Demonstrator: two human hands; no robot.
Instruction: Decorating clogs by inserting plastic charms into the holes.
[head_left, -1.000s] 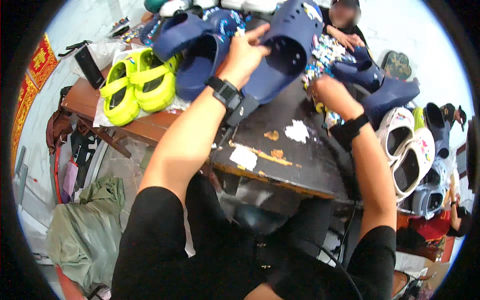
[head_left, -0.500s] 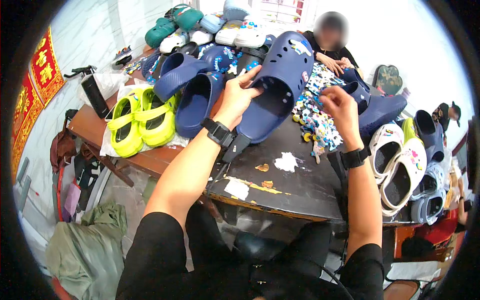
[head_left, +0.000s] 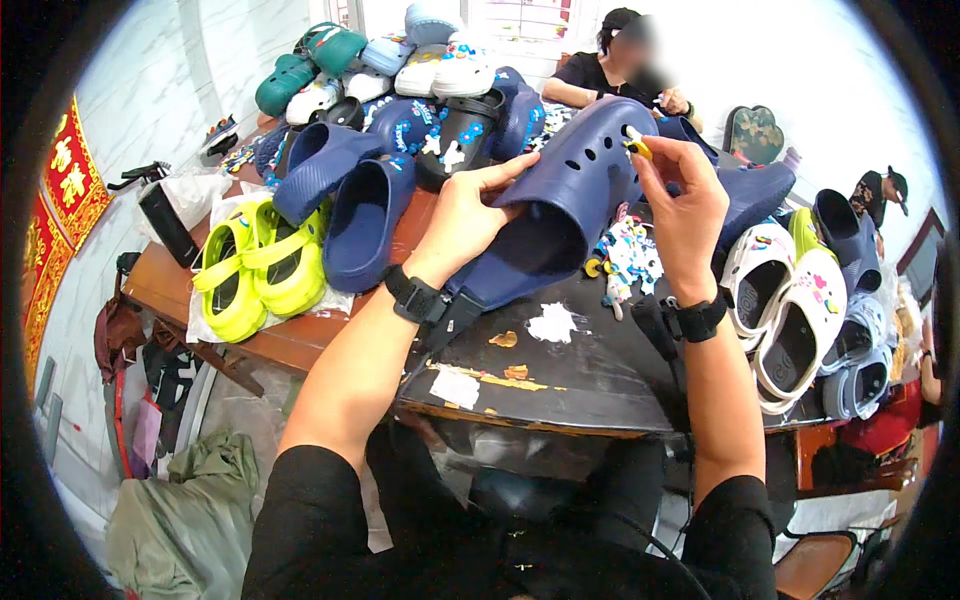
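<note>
My left hand [head_left: 468,222] grips a navy clog [head_left: 590,195] by the side of its opening, thumb inside. The clog is tilted over the dark table, its holed upper turned to the right. A small yellow and white shoe charm [head_left: 637,148] is pinched between my right hand's [head_left: 690,205] thumb and fingers, against the upper near its holes. Whether its stem is in a hole cannot be made out. Just below the clog's toe lies a heap of loose charms [head_left: 632,262]. Another navy clog [head_left: 366,235] rests left of my left hand.
Yellow-green clogs [head_left: 250,262] stand on the left and white clogs [head_left: 806,325] on the right. Piled green, white and blue clogs [head_left: 425,70] occupy the back left. Across the table [head_left: 500,375] sits another person [head_left: 590,75]. White patches mark the tabletop near its front edge.
My right hand has come up to the clog's upper and now shows a charm in its fingers. The clog has been turned and tilted. The person opposite has shifted posture.
</note>
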